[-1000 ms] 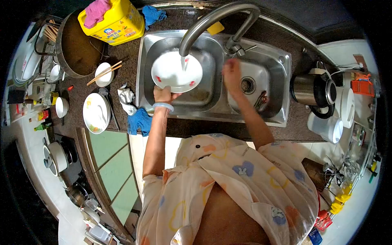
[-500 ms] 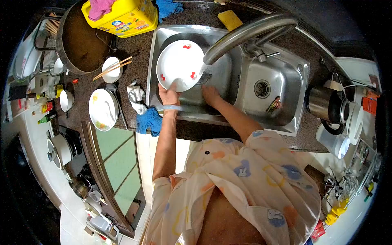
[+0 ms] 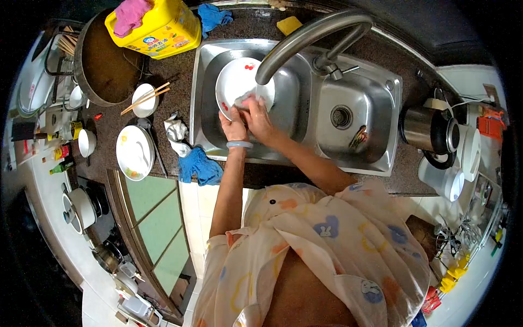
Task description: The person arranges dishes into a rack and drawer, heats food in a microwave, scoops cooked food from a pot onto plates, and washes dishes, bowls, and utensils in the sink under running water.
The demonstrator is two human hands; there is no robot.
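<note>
A white plate (image 3: pixel 234 79) with red cherry prints is held tilted over the left basin (image 3: pixel 294 103) of the steel sink. My left hand (image 3: pixel 234 129), wearing a pale bangle, grips its near rim. Against the plate's face, below the faucet (image 3: pixel 305 41), my right hand (image 3: pixel 259 121) is pressed with bunched fingers. Those fingers are blurred, and a greyish-pink patch beside them is too unclear to name.
Left of the sink lie a blue cloth (image 3: pixel 200 166), a white rag (image 3: pixel 176 131), stacked plates (image 3: pixel 135 152) and a bowl (image 3: pixel 144 103) with chopsticks across it. A large wok (image 3: pixel 106 60) and yellow jug (image 3: pixel 158 32) stand behind. Scraps (image 3: pixel 358 137) lie in the right basin.
My right hand has risen from the basin floor onto the plate's face. The plate has tilted and moved slightly down and right in view; the whole view has shifted a little.
</note>
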